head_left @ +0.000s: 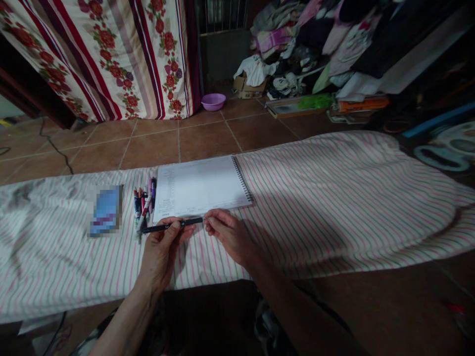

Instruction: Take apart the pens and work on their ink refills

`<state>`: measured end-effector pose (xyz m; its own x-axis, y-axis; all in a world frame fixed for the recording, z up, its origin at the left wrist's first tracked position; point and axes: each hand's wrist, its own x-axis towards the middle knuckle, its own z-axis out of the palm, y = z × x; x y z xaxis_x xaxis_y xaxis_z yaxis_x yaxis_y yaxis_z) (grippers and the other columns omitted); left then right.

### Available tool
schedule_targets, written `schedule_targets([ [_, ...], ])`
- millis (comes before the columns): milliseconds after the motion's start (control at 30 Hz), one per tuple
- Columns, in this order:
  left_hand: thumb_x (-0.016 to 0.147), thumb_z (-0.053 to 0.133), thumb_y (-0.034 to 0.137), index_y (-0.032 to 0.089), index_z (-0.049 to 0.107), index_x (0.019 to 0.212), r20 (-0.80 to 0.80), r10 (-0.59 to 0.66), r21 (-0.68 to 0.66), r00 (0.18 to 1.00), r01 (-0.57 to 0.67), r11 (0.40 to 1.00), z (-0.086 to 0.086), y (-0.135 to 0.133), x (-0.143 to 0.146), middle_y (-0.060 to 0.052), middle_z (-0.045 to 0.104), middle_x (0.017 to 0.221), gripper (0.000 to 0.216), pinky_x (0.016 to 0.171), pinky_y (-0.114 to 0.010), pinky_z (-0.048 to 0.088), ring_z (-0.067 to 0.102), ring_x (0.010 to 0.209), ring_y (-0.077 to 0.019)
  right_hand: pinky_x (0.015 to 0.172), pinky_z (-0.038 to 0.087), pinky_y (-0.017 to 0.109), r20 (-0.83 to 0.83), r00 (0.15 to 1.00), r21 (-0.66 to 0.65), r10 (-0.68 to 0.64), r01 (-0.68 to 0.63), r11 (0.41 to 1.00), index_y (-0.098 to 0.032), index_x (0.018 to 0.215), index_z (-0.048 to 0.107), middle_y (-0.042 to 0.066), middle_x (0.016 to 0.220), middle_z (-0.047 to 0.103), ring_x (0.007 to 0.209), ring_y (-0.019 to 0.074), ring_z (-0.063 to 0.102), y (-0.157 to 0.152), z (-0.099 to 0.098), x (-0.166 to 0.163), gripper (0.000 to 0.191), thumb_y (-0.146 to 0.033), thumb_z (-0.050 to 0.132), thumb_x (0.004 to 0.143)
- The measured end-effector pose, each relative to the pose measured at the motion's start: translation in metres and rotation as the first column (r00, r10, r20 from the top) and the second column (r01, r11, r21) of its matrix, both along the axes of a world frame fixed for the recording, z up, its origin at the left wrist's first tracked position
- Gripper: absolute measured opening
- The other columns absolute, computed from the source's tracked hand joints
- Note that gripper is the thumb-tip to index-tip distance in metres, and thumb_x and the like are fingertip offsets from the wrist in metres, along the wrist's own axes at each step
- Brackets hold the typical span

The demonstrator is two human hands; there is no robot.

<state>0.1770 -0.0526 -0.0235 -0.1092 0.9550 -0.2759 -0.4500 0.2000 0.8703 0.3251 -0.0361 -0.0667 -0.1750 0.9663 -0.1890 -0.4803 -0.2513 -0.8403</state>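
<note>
A long black pen point(192, 222) lies level across my left hand point(160, 254), which grips it between thumb and fingers. At the pen's right end, the fingertips of my right hand point(229, 235) pinch its thin tip. Just beyond both hands lies an open spiral-bound notebook point(204, 183), its white page showing printed text along the left and lower edges. Left of the notebook, close to the pen's left end, several pens and markers point(144, 201) are bunched together on the striped cloth point(297, 207).
A blurred-out blue rectangle point(107, 210) lies on the cloth to the left. Beyond the covered surface stands a purple basin point(213, 102) on the tiled floor point(156, 141), near a floral curtain point(107, 54). Piled clothes point(274, 39) and a cardboard box point(250, 88) are farther back.
</note>
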Motion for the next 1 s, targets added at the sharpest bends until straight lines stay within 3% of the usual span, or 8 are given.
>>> schedule_targets([
  [1000,0.063,0.073,0.024,0.014,0.059,0.079,-0.05,0.02,0.004,0.999,-0.02,1.0,0.0037,-0.0005,0.0001,-0.002,0.067,0.076,0.023,0.069,-0.025,0.053,0.066,0.068,-0.0154,0.062,0.042,0.025,0.138,0.99,0.07,-0.041,0.032,0.997,-0.019,0.081,0.061,-0.001,0.071,0.058,0.064,0.0094,0.053,0.0011,-0.0049,-0.0016,0.014,-0.03,0.058,0.074],
])
